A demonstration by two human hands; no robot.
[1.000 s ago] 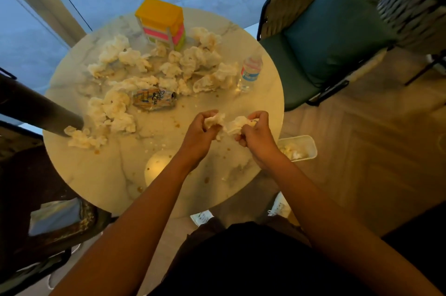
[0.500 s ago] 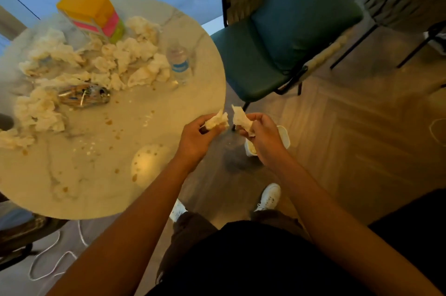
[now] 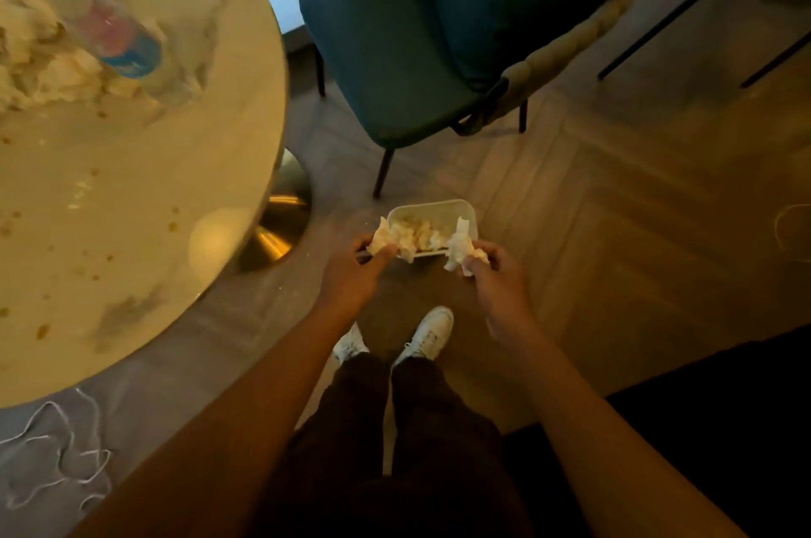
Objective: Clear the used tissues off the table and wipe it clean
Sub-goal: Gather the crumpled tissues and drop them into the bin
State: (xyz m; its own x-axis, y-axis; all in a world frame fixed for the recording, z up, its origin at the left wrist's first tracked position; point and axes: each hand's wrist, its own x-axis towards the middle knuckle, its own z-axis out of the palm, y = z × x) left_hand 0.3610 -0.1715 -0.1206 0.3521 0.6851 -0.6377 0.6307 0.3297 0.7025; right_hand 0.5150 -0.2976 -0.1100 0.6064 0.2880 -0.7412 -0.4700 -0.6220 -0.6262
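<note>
A round, glossy marble-patterned tabletop (image 3: 131, 208) fills the left side, flecked with brown crumbs, on a brass-coloured pedestal base (image 3: 281, 226). A teal padded chair (image 3: 395, 55) stands on the pale herringbone wood floor (image 3: 614, 208) just beyond. Crumpled white used tissues (image 3: 39, 63) are heaped at the table's far left, blurred, beside a blurred clear plastic bottle (image 3: 118, 41). Below the hands, a small white rectangular plastic bin (image 3: 432, 208) holds more crumpled paper. The left hand (image 3: 351, 274) grips a creased tissue wad (image 3: 386, 241); the right hand (image 3: 496, 274) pinches another torn tissue piece (image 3: 461, 250), both over the bin's near edge. White sneakers (image 3: 428, 333) stand below.
</note>
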